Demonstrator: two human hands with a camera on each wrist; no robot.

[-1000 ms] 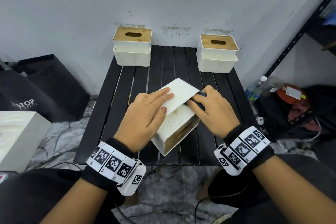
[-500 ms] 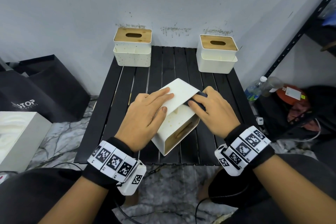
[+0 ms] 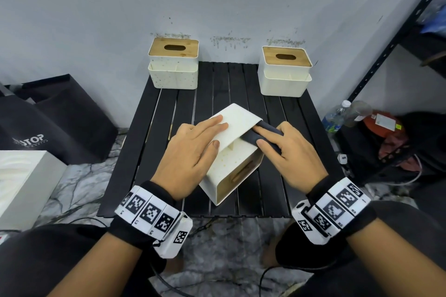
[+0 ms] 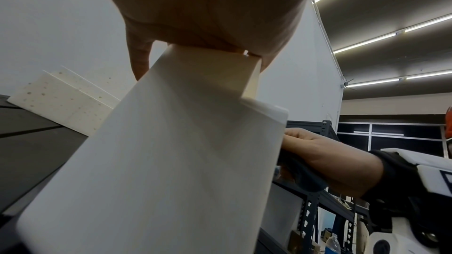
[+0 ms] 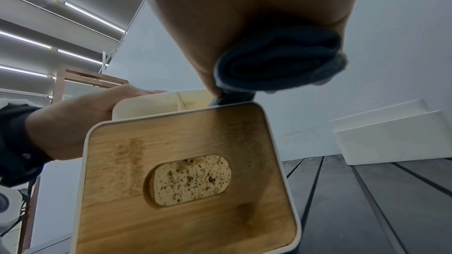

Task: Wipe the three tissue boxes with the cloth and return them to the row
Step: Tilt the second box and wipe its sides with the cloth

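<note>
The middle tissue box (image 3: 237, 159) lies tipped on its side on the black slatted table (image 3: 154, 140), its stained wooden lid (image 5: 190, 161) facing me. My left hand (image 3: 218, 132) rests flat on its upper face, fingers straight and thumb down the front. My right hand (image 3: 259, 136) pinches a dark grey cloth (image 3: 269, 126) between finger and thumb and presses it against the box's right upper edge; the cloth (image 5: 281, 59) bunches under the palm. Two more tissue boxes stand upright against the wall, one at the left (image 3: 173, 65) and one at the right (image 3: 284, 72), with a gap between them.
A black bag (image 3: 55, 116) and a white box (image 3: 21, 183) sit on the floor to the left. A water bottle (image 3: 335, 116), clutter and a dark metal rack (image 3: 398, 38) stand to the right. Cables run across the marble floor below the table's front edge.
</note>
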